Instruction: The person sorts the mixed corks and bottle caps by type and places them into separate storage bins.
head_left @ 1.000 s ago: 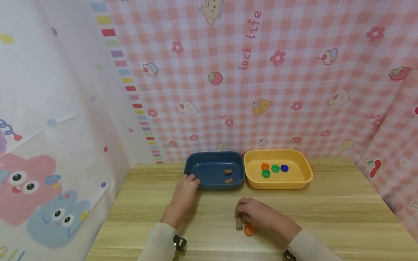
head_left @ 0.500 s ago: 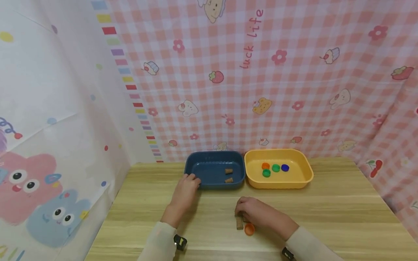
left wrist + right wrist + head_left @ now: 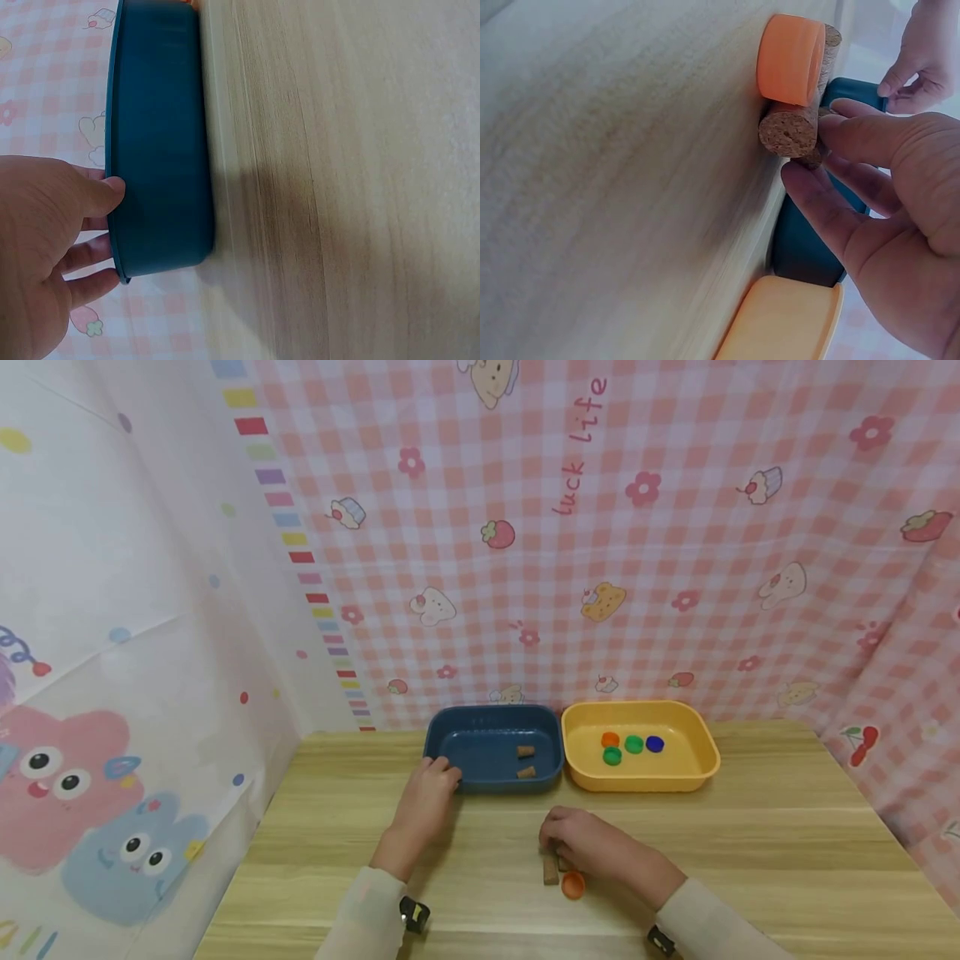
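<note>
My left hand (image 3: 424,795) grips the near left corner of a blue tray (image 3: 498,786); in the left wrist view the thumb lies on the outer wall and the fingers curl over the rim. My right hand (image 3: 588,843) is low over the table, its thumb and fingers pinching a brown cork (image 3: 810,159), mostly hidden by the fingers and another cork (image 3: 787,133). Right beside it an orange bottle cap (image 3: 573,885) and a cork (image 3: 551,871) lie on the wood. Two corks, one of them the upper cork (image 3: 526,751), lie inside the blue tray.
A yellow tray (image 3: 637,783) stands against the blue one on its right. It holds several caps: an orange cap (image 3: 610,739), green ones and a blue cap (image 3: 655,744). A checked pink cloth (image 3: 525,568) hangs behind the table (image 3: 780,827).
The head view has tilted very slightly. My left hand stays on the blue tray's rim, and my right hand stays at the corks with only a slight shift.
</note>
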`<control>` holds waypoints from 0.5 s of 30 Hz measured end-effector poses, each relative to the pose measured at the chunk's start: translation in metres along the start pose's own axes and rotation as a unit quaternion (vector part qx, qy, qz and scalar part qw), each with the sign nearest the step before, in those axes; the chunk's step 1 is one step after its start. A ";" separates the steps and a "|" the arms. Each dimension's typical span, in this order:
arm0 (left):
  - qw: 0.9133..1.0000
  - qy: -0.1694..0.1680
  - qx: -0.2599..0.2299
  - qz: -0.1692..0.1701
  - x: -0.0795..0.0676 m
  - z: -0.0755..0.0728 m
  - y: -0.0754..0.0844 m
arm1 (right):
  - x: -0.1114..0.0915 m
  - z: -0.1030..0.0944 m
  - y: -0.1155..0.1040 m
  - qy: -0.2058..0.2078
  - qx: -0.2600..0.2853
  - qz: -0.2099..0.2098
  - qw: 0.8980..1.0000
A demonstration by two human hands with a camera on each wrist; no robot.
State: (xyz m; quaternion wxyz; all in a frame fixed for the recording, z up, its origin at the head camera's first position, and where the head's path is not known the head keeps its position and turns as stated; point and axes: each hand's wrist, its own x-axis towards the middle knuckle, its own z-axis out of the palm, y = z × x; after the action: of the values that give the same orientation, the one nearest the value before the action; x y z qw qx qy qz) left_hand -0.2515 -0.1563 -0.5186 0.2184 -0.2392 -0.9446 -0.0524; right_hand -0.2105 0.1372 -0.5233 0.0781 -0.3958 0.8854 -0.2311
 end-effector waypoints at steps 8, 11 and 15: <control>1.000 0.001 0.001 0.000 0.001 -0.001 0.000 | -0.001 -0.004 -0.001 0.018 -0.002 -0.004 1.000; 1.000 0.002 -0.001 0.001 0.000 -0.002 0.000 | -0.002 -0.007 -0.001 0.027 0.001 -0.011 1.000; 1.000 0.001 -0.003 0.000 0.000 -0.002 0.000 | -0.003 -0.010 0.000 0.044 0.001 -0.032 0.999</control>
State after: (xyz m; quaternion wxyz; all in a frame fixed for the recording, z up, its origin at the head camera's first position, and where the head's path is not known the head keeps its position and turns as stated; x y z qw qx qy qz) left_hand -0.2510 -0.1566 -0.5171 0.2189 -0.2401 -0.9441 -0.0553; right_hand -0.2119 0.1432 -0.5147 0.0325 -0.4133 0.8745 -0.2518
